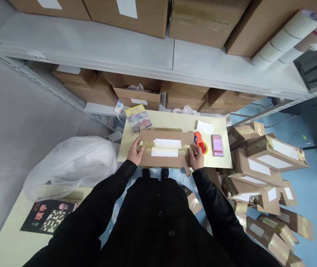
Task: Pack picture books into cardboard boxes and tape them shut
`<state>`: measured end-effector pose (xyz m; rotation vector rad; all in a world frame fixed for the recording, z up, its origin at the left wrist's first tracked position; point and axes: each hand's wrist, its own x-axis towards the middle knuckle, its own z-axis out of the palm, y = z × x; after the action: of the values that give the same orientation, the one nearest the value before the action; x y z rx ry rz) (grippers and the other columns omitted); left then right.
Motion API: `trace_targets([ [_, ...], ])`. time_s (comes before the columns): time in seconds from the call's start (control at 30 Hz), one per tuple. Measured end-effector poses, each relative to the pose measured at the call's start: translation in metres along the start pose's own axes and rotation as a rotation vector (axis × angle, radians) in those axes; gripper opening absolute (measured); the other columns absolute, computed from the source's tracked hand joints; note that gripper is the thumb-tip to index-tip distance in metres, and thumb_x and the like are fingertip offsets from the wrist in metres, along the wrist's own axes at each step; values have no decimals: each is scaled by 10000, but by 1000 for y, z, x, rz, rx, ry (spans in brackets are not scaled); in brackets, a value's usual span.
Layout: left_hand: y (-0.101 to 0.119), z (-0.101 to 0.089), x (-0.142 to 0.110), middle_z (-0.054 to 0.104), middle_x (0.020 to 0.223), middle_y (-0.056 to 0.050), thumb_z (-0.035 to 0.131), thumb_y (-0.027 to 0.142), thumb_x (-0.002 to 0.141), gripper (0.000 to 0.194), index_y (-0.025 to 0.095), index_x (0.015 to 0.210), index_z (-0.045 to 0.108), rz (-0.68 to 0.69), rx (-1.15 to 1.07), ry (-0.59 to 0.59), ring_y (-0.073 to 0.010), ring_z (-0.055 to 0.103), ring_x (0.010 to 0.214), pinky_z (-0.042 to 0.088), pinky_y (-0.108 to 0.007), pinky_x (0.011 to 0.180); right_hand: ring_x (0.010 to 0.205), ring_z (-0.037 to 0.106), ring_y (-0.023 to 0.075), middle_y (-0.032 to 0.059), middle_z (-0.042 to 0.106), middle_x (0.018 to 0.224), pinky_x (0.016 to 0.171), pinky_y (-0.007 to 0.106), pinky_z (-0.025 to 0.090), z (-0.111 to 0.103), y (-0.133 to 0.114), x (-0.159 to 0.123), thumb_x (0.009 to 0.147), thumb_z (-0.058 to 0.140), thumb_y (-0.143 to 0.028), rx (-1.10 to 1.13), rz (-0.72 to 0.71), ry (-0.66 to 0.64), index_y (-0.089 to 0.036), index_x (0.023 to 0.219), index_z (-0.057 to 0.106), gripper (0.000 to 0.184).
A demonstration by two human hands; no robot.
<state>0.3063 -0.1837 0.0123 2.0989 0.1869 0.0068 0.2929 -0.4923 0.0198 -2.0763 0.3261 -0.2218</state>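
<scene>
A flat brown cardboard box [144, 159] lies across the front of the small cream table, closed with shiny tape along its middle. Two white labels [167, 144] are on its top, one above the other. My left hand [136, 151] grips the box's left end, thumb on top. At the right end my right hand [196, 157] holds it, fingers bent over the edge. Just beyond that hand lies an orange-red tape dispenser [199, 141] with a roll of tape [205, 148] and something blue beside it.
The cream table [158, 118] also bears a yellow-edged booklet [139, 119], white papers [205, 127] and a pink pack [218, 145]. Shelves [147, 55] with cartons rise behind. Taped boxes [264, 174] pile up on the floor at right. A plastic bag [72, 163] bulges at left.
</scene>
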Motion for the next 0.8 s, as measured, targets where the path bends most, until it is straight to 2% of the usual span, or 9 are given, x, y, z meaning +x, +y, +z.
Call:
trace_targets([
  [0.17, -2, 2, 8, 528, 1344, -121, 514, 305, 836, 557, 162, 1366, 420, 9, 11, 14, -236, 518, 1219, 404, -375, 1044, 943, 610, 229, 129, 642, 1068, 811, 387, 487, 4, 5, -3, 808, 509, -460, 2, 22, 23, -173, 1014, 561, 357],
  [0.47, 6, -1, 11, 529, 1351, -98, 514, 325, 838, 538, 178, 1352, 451, 52, -3, 40, -211, 517, 1221, 393, -341, 1053, 1092, 568, 233, 141, 602, 1173, 877, 390, 483, 1, 2, 3, 804, 529, -421, 96, 6, 29, -183, 1020, 560, 323],
  [0.63, 8, 4, 19, 532, 1343, -115, 476, 338, 851, 562, 155, 1378, 411, 9, 74, 18, -219, 510, 1229, 393, -353, 1052, 1074, 574, 238, 145, 607, 1170, 908, 410, 465, 5, 8, 10, 803, 521, -396, 72, 18, 2, -173, 1042, 554, 328],
  [0.73, 17, 4, 19, 408, 1441, -147, 469, 354, 847, 603, 132, 1399, 375, 111, 214, 31, -260, 374, 1339, 320, -420, 1097, 1070, 573, 247, 140, 605, 1179, 916, 425, 455, 6, 6, 14, 800, 516, -373, 36, 19, 10, -179, 1045, 552, 315],
  [0.8, 27, 4, 13, 296, 1501, -155, 498, 389, 829, 625, 130, 1389, 396, 243, 377, -1, -310, 211, 1407, 165, -515, 1138, 1070, 569, 251, 135, 611, 1166, 925, 430, 446, 6, 2, 14, 796, 515, -360, 0, 21, 19, -182, 1042, 553, 306],
])
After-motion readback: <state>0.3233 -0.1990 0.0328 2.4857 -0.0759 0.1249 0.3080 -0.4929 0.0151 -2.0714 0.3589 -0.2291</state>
